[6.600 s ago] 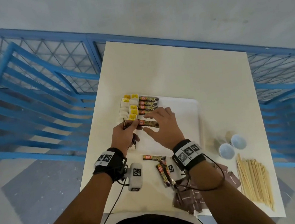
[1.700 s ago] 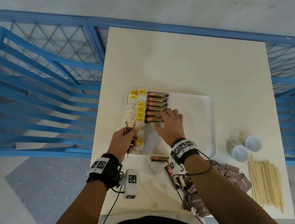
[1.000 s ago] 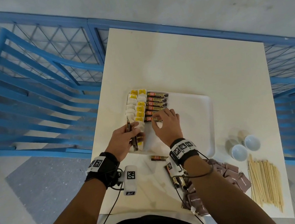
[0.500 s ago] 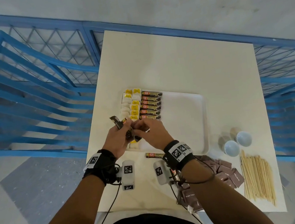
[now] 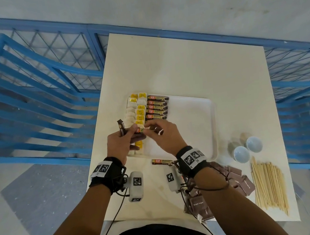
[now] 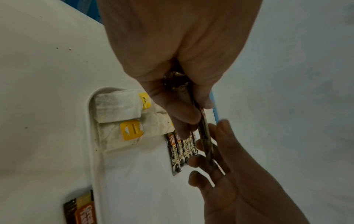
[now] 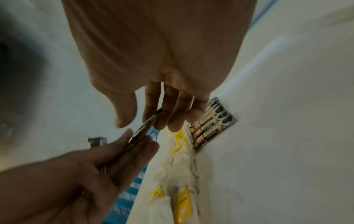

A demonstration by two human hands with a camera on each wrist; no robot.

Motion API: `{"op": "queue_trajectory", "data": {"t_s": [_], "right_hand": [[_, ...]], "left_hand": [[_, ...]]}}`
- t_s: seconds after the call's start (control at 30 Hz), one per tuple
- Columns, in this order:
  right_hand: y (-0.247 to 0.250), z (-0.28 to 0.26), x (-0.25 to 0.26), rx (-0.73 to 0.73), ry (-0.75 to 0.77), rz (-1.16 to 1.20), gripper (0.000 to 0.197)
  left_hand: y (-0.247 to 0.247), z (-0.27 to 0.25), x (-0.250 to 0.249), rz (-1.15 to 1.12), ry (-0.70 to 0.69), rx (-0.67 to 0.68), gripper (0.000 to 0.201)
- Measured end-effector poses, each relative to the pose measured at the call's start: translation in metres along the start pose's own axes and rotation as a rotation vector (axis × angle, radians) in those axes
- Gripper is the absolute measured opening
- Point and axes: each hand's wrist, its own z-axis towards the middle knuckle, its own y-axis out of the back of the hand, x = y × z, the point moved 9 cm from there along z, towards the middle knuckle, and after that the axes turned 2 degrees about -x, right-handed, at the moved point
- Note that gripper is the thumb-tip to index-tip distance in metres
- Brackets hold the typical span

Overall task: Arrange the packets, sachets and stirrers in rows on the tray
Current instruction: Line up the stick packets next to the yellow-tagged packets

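Item: coffee sachet (image 5: pixel 141 130), held between my hands. Left hand (image 5: pixel 121 143) grips spares; right hand (image 5: pixel 164 133) pinches its end. Long axis crosswise; sachet row (image 5: pixel 156 107) lies just beyond my fingertips, on tray (image 5: pixel 196 124).

Cream table (image 5: pixel 193 69) under everything. Two pale blue bowls (image 5: pixel 247 149) near table's right edge, touching each other. Blue railing (image 5: pixel 32 60) past table's left and far sides. Grey floor (image 5: pixel 33 200) left of table.
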Motion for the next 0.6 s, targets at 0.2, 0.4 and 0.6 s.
{"op": "queue_trajectory", "data": {"t_s": [0.2,0.4,0.6], "right_hand": [[-0.007,0.001,0.012,0.001,0.156,-0.180,0.022],[-0.001,0.000,0.014,-0.042,0.229,-0.168,0.018],[0.000,0.001,0.015,-0.073,0.322,-0.324,0.020]], "left_hand": [[0.000,0.000,0.001,0.030,-0.002,-0.011,0.028],[-0.003,-0.003,-0.003,-0.018,0.022,0.002,0.030],[-0.004,0.002,0.003,0.003,0.047,-0.024,0.030]]}}
